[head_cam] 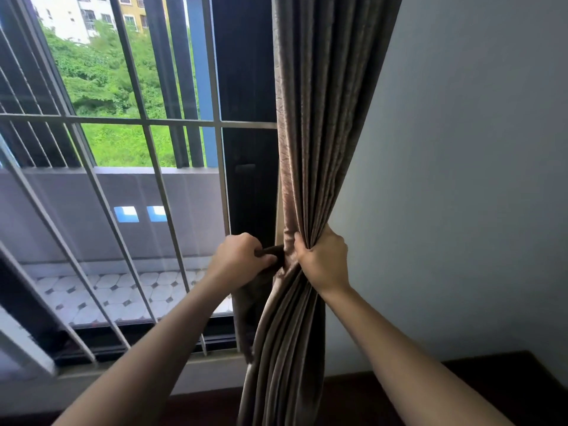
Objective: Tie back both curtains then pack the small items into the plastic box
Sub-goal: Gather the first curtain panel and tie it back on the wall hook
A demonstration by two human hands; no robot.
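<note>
A taupe curtain (pixel 319 124) hangs bunched at the right side of the window, beside the wall. My right hand (pixel 322 262) squeezes the gathered folds at waist height. My left hand (pixel 239 259) is just left of the bunch, pinching a dark fabric tieback strap (pixel 275 253) whose end touches the curtain. A loose length of the same fabric hangs down below my left hand. The second curtain, the small items and the plastic box are not in view.
White window bars (pixel 138 121) cover the glass at left, with a tiled balcony and trees beyond. A dark window frame (pixel 249 179) stands next to the curtain. The grey wall (pixel 461 179) fills the right side, and dark flooring (pixel 461 392) lies below.
</note>
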